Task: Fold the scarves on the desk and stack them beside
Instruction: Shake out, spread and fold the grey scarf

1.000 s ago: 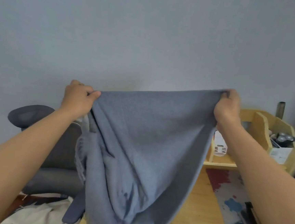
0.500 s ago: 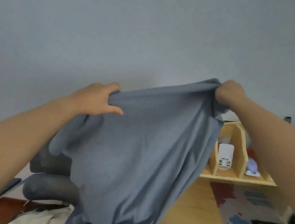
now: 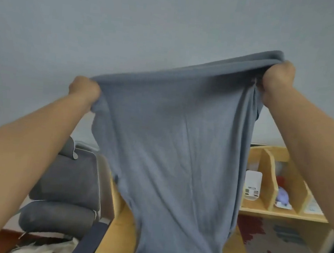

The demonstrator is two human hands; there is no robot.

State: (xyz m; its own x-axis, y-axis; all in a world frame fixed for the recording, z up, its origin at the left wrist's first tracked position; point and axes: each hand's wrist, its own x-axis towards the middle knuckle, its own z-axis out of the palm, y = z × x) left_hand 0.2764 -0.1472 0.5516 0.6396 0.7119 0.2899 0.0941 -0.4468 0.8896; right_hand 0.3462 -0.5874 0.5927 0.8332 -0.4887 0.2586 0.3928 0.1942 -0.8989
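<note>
1. Since half a second ago, we have raised our right hand (image 3: 277, 79) higher; our left hand (image 3: 83, 90) now closes into a fist.
2. Both hands' fingers clamp the grey-blue scarf (image 3: 176, 147), soft knit, hanging above the wooden desk (image 3: 115, 241).
3. We read no writing.

No legible text, label, brand or number anywhere.

grey-blue scarf (image 3: 172, 147) | held aloft by top edge | hanging spread over desk (image 3: 111, 242)
</note>
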